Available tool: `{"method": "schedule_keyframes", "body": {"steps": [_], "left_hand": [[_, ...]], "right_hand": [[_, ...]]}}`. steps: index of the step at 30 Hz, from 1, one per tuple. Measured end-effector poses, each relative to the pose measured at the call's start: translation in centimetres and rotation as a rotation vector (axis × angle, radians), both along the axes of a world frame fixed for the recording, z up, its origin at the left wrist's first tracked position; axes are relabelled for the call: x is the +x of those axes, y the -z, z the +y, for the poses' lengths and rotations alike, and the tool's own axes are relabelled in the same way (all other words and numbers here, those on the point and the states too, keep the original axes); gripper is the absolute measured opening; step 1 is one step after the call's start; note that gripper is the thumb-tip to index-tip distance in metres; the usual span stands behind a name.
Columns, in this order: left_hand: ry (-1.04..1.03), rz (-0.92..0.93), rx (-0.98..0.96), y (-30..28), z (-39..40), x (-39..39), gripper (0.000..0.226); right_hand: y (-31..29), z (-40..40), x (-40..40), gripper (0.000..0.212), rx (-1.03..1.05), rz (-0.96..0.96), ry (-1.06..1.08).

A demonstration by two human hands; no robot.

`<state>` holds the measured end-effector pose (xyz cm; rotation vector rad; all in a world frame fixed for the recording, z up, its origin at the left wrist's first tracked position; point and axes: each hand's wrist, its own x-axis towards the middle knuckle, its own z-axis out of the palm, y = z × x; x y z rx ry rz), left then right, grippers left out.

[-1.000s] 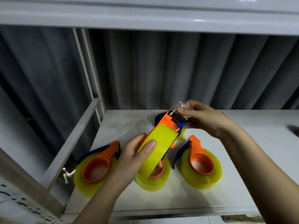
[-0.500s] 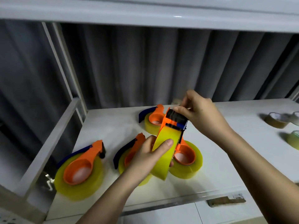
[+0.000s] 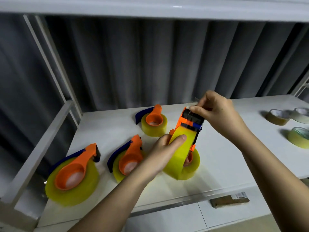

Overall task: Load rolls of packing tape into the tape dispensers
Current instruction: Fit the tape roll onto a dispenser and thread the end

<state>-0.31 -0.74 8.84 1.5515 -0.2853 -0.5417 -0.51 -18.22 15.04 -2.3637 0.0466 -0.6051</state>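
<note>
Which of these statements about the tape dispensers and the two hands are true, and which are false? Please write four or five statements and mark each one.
1. The left hand grips the yellow tape roll of the held dispenser. True.
2. The right hand rests flat on the shelf. False: it is raised and pinches at the top end of the held dispenser.
3. Four other loaded dispensers lie on the shelf. True: the front-left one, the middle one, the back one and one partly hidden behind the held one.
4. The loose tape rolls lie at the left of the shelf. False: they lie at the right.
5. The held dispenser lies flat. False: it is tilted up.
</note>
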Motion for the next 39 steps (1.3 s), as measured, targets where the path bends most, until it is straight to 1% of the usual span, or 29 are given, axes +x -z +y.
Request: {"method": "schedule_keyframes", "body": {"steps": [1,3,6,7,10,11,13,14,16,17,21,24,26,29,33,37,39], "left_hand": [[0.002,0.014,0.001,0.0,-0.5,-0.2,0.011],[-0.012,-0.010,0.046,0.2,-2.1,-0.3,0.020],[-0.025,0.008,0.100,0.6,-5.0,-0.6,0.054],[-0.029,0.016,0.104,0.6,-6.2,-0.8,0.056],[-0.035,0.047,0.111,1.2,-9.0,-1.2,0.043],[-0.028,0.077,0.085,1.4,-9.6,-1.3,0.041],[-0.001,0.130,0.021,1.5,-11.0,-1.7,0.025],[0.004,0.140,0.020,1.7,-11.5,-1.8,0.018],[0.010,0.130,0.051,2.1,-12.3,-1.8,0.016],[0.010,0.121,0.064,2.0,-12.6,-1.9,0.018],[0.048,0.170,0.022,1.4,-13.5,-2.6,0.024],[0.022,0.190,-0.059,0.9,-14.3,-3.1,0.020],[-0.022,0.203,-0.085,2.1,-15.0,-2.4,0.018],[-0.043,0.275,-0.059,3.2,-15.4,-1.9,0.017],[0.021,0.321,-0.023,4.5,-15.4,-2.2,0.030],[-0.010,0.298,-0.019,4.8,-15.8,-2.1,0.033],[-0.001,0.295,-0.011,4.7,-15.8,-1.9,0.039]], "right_hand": [[0.1,-0.5,-0.2,0.028,-0.050,0.005,-0.003],[0.3,-1.6,-0.5,0.031,-0.153,-0.009,-0.022],[0.9,-3.9,-0.8,0.032,-0.339,-0.055,-0.037],[1.0,-4.9,-0.8,0.032,-0.397,-0.068,-0.041],[1.3,-7.5,-0.8,0.033,-0.487,-0.069,-0.044],[1.4,-8.2,-0.8,0.032,-0.490,-0.064,-0.046],[1.7,-9.5,-0.6,0.032,-0.474,-0.049,-0.060],[1.9,-10.1,-0.6,0.031,-0.467,-0.040,-0.072],[2.4,-11.0,-0.4,0.030,-0.473,-0.021,-0.091],[2.5,-11.6,-0.2,0.030,-0.450,-0.003,-0.093],[3.0,-13.5,0.4,0.028,-0.185,0.088,-0.155],[3.1,-14.3,0.9,0.027,-0.118,0.165,-0.199],[3.1,-14.6,1.3,0.026,-0.083,0.209,-0.214],[2.9,-15.1,1.6,0.027,0.010,0.271,-0.240],[3.1,-15.6,1.9,0.026,0.221,0.335,-0.287],[3.2,-16.1,2.5,0.024,0.237,0.370,-0.306],[2.9,-16.3,2.8,0.023,0.253,0.415,-0.328]]}}
